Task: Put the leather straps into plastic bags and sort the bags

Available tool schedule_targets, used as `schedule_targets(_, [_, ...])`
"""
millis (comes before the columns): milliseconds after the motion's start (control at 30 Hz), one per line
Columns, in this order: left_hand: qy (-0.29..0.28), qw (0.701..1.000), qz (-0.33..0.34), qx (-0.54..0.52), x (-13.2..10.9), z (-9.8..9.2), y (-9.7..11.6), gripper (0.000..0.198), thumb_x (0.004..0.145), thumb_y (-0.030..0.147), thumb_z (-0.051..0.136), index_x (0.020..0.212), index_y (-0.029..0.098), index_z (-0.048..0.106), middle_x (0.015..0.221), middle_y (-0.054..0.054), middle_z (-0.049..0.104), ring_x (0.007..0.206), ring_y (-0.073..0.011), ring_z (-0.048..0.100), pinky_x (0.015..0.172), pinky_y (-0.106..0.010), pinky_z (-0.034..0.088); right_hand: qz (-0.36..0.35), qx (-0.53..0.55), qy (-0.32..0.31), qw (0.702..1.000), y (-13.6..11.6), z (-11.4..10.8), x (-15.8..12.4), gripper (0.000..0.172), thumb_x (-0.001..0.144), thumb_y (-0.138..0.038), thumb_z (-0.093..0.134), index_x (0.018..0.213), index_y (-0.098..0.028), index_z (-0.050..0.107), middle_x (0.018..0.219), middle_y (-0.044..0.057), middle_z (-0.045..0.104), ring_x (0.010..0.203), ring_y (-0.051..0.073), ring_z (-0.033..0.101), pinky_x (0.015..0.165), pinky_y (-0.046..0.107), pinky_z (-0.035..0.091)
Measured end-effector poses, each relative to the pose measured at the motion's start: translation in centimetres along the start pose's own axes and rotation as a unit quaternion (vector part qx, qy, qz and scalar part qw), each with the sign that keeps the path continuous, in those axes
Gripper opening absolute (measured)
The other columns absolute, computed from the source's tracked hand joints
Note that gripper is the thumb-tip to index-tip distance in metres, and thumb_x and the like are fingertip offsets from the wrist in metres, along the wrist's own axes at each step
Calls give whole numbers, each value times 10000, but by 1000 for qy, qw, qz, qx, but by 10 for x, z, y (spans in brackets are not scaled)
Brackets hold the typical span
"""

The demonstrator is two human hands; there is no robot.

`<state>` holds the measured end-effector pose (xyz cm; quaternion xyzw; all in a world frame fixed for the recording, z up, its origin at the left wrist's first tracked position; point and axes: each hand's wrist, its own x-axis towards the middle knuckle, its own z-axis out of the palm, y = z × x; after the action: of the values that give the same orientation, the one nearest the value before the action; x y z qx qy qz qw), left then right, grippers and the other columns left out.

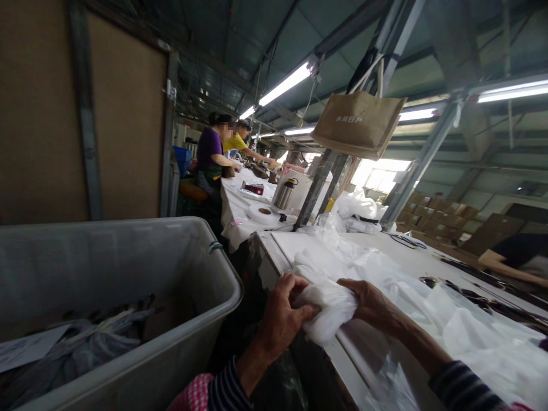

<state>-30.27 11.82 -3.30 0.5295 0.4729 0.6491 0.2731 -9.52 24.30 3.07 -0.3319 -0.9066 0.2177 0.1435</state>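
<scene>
A bunched-up white plastic bag, soft and crumpled, is between my two hands at the near edge of the white table. My left hand grips its left side, thumb in front and fingers curled behind. On the other side, my right hand is closed round the bundle, with some fingers hidden behind it. Whether anything is wrapped inside cannot be seen. More thin white plastic sheeting spreads over the table beyond and to the right of my hands.
A large grey bin with wrapped items and a paper stands left. Ahead are a tape roll, a thermos and two co-workers at a table. A tan bag hangs from a post. Another person's arm reaches in at right, near dark straps.
</scene>
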Motion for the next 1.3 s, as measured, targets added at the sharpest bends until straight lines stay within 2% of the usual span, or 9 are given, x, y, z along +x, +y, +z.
schedule_targets(367, [37, 999, 24, 9, -43, 23, 1, 278, 854, 366, 661, 1065, 225, 549, 1040, -25, 641, 922, -191, 589, 806, -304, 469, -7, -36, -7, 999, -19, -4, -4, 304, 624, -224, 648, 922, -199, 703, 910, 23, 735, 903, 266, 658, 820, 303, 486])
schedule_targets(500, [48, 998, 48, 10, -64, 40, -6, 554, 868, 508, 687, 1324, 257, 498, 1248, -73, 625, 1136, -255, 595, 988, -381, 484, -8, -36, -8, 999, -19, -4, -4, 338, 612, -224, 616, 939, -196, 695, 948, 36, 735, 936, 279, 658, 839, 315, 483])
schedule_targets(667, [54, 989, 91, 102, -65, 53, -14, 1025, 577, 606, 903, 1411, 222, 447, 1311, -157, 585, 1230, -376, 547, 1042, -480, 482, -5, -33, -9, 999, -22, -5, -5, 242, 632, -238, 628, 869, -207, 669, 915, 30, 718, 990, 304, 649, 890, 347, 467])
schedule_targets(767, [72, 984, 80, 144, -55, 54, -9, 823, 635, 415, 909, 1317, 227, 489, 1233, -133, 597, 1164, -348, 560, 1000, -478, 487, -6, -32, -10, 999, -24, -5, -5, 240, 625, -211, 634, 862, -205, 663, 903, 13, 719, 959, 283, 656, 867, 324, 466])
schedule_targets(833, [96, 982, 55, 156, -46, 52, -4, 559, 734, 279, 804, 1215, 230, 524, 1160, -106, 603, 1103, -310, 571, 951, -447, 491, -10, -39, -17, 999, -23, -5, -5, 236, 635, -209, 641, 870, -200, 660, 894, 5, 720, 903, 255, 659, 811, 298, 469])
schedule_targets(900, [106, 982, 39, 154, -37, 48, 0, 470, 775, 235, 716, 1201, 222, 521, 1171, -104, 593, 1113, -299, 562, 951, -439, 475, -14, -52, -19, 998, -19, -5, -4, 246, 659, -237, 661, 902, -203, 666, 895, 7, 724, 884, 247, 658, 790, 292, 474])
schedule_targets(1133, [19, 1000, 3, 0, -20, 28, 9, 537, 824, 385, 682, 1286, 218, 465, 1204, -69, 624, 1065, -252, 597, 922, -366, 466, 8, -95, -43, 995, -7, -7, 5, 444, 670, -314, 770, 1093, -207, 692, 1150, 74, 719, 1089, 322, 641, 962, 397, 473])
schedule_targets(1233, [-18, 1000, -1, 13, -14, 20, 16, 627, 829, 540, 682, 1323, 216, 474, 1267, -73, 614, 1137, -260, 573, 974, -358, 433, 18, -137, -55, 989, -10, -8, 5, 545, 686, -327, 770, 1208, -208, 667, 1245, 108, 684, 1181, 358, 602, 1023, 450, 444])
schedule_targets(1300, [-31, 998, -28, 49, -5, 14, 21, 558, 848, 599, 636, 1229, 198, 561, 1134, -60, 667, 1046, -252, 603, 910, -339, 442, 21, -160, -56, 985, -15, -8, 4, 577, 701, -327, 763, 1254, -210, 649, 1269, 118, 671, 1201, 362, 592, 1036, 464, 436])
